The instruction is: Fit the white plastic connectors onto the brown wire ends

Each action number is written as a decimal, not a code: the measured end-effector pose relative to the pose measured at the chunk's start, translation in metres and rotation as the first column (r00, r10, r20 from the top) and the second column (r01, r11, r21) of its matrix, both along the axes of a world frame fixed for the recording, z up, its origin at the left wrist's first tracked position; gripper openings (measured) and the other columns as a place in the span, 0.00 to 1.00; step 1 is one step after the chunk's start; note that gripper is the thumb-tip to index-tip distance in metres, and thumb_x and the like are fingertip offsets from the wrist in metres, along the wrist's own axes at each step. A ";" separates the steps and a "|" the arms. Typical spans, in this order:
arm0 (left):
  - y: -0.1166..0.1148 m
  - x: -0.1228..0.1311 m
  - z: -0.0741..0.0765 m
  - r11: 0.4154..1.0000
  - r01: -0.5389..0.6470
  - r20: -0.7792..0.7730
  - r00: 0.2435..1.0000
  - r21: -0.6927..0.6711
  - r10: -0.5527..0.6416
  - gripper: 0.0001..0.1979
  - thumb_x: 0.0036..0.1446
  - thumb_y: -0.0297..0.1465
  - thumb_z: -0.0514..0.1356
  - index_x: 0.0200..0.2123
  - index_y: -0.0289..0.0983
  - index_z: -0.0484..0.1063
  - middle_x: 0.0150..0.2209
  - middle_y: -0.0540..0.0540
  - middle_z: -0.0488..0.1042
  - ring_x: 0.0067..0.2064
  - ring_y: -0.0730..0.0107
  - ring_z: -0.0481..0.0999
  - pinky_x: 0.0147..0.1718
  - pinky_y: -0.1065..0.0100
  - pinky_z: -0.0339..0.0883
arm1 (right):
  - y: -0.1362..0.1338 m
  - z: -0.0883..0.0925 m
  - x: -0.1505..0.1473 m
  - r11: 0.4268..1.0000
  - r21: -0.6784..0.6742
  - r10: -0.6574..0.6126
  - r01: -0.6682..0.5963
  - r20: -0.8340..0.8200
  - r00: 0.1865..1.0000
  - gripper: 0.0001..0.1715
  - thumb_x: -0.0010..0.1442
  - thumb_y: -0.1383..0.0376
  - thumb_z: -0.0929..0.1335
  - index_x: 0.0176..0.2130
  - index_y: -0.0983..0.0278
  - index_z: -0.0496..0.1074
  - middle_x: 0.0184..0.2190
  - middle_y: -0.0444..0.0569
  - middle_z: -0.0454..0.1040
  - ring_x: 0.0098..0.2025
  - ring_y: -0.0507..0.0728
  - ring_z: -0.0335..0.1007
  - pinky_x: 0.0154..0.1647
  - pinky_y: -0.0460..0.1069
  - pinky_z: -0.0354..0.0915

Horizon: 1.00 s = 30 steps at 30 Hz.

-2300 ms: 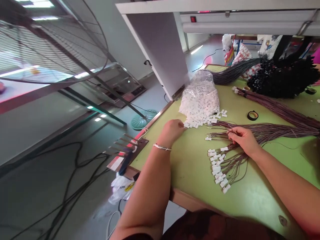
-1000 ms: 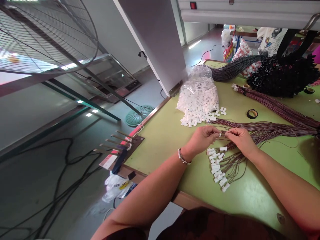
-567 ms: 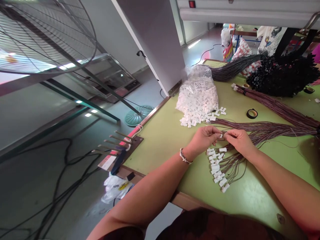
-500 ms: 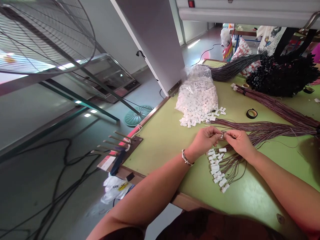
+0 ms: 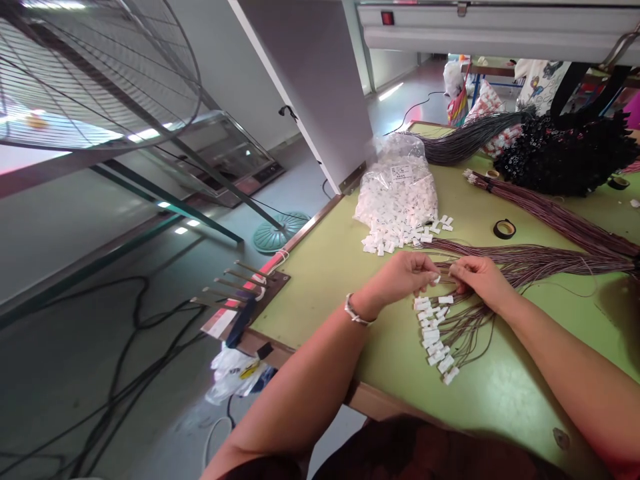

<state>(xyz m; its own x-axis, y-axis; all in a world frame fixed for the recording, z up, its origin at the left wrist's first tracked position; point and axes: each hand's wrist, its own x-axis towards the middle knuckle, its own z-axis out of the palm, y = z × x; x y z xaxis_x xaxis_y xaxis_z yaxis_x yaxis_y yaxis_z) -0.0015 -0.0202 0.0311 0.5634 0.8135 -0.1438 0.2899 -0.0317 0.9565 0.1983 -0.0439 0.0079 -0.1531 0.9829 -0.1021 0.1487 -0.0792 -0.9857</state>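
Observation:
Between the thumb and fingers of my left hand (image 5: 411, 273) is a small white connector housing (image 5: 437, 279). A short gap to the right, my right hand (image 5: 477, 277) is pinched closed near the thin brown wires (image 5: 530, 261); what its fingertips hold is too small to make out, perhaps a wire end. Just below both hands lies a row of wired white connectors (image 5: 431, 339), their brown leads running off to the right. Beyond my left hand, loose white housings (image 5: 380, 241) spill from a clear plastic bag (image 5: 397, 177).
A black tape roll (image 5: 504, 229) and another brown wire bundle (image 5: 545, 210) lie on the green table (image 5: 320, 293). Dark wires (image 5: 465, 137) and a black heap (image 5: 560, 157) are at the back. Metal pegs (image 5: 225, 287) stick out at the left edge, near a large fan (image 5: 100, 73).
My hands have drawn apart: the left has shifted slightly left with the white connector housing, leaving a gap to the right hand. The whole view has shifted a little.

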 end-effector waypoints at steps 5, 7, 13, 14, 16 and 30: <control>0.004 -0.031 0.023 0.874 0.444 -0.270 0.882 0.196 -0.387 0.07 0.52 0.31 0.61 0.33 0.35 0.77 0.31 0.46 0.77 0.30 0.74 0.73 0.31 0.72 0.68 | 0.005 -0.004 0.002 0.986 -0.151 -0.106 0.076 -0.203 0.973 0.20 0.46 0.51 0.73 0.30 0.65 0.74 0.21 0.42 0.69 0.19 0.47 0.61 0.22 0.45 0.62; 0.004 -0.030 0.023 0.876 0.343 -0.301 0.922 0.339 -0.244 0.08 0.55 0.32 0.58 0.33 0.36 0.77 0.33 0.45 0.77 0.34 0.71 0.74 0.36 0.69 0.68 | 0.006 -0.004 0.001 0.990 -0.125 -0.082 0.062 -0.159 0.984 0.20 0.46 0.52 0.73 0.32 0.65 0.74 0.20 0.41 0.68 0.17 0.46 0.57 0.18 0.44 0.58; -0.009 0.002 0.008 0.826 0.293 -0.538 0.843 0.482 0.014 0.12 0.59 0.32 0.53 0.31 0.35 0.76 0.32 0.42 0.75 0.34 0.65 0.73 0.35 0.65 0.67 | 0.003 0.005 -0.007 0.997 -0.036 -0.066 0.066 0.001 0.998 0.19 0.49 0.52 0.70 0.32 0.66 0.74 0.20 0.43 0.69 0.17 0.47 0.53 0.18 0.45 0.51; -0.015 0.008 0.006 0.822 0.330 -0.593 0.805 0.464 0.011 0.13 0.58 0.32 0.53 0.29 0.35 0.75 0.31 0.41 0.75 0.33 0.65 0.73 0.33 0.65 0.67 | 0.003 0.008 -0.009 0.998 -0.003 -0.065 0.065 0.056 0.996 0.19 0.50 0.52 0.70 0.31 0.66 0.74 0.20 0.43 0.69 0.18 0.47 0.53 0.18 0.45 0.51; -0.027 0.017 0.002 0.823 0.371 -0.647 0.763 0.429 -0.007 0.14 0.57 0.30 0.52 0.23 0.35 0.73 0.25 0.42 0.72 0.27 0.66 0.71 0.28 0.67 0.64 | 0.002 0.012 -0.014 0.995 0.083 -0.076 0.062 0.184 0.980 0.17 0.50 0.54 0.69 0.29 0.66 0.74 0.20 0.44 0.70 0.19 0.48 0.55 0.20 0.46 0.53; 0.039 -0.055 0.002 0.803 -0.294 -0.505 0.652 0.519 0.565 0.09 0.49 0.35 0.62 0.31 0.35 0.74 0.30 0.42 0.75 0.31 0.64 0.71 0.30 0.67 0.61 | -0.001 -0.003 -0.018 0.983 0.155 -0.131 0.095 0.243 0.961 0.17 0.52 0.55 0.67 0.30 0.67 0.73 0.19 0.44 0.67 0.21 0.50 0.57 0.23 0.46 0.54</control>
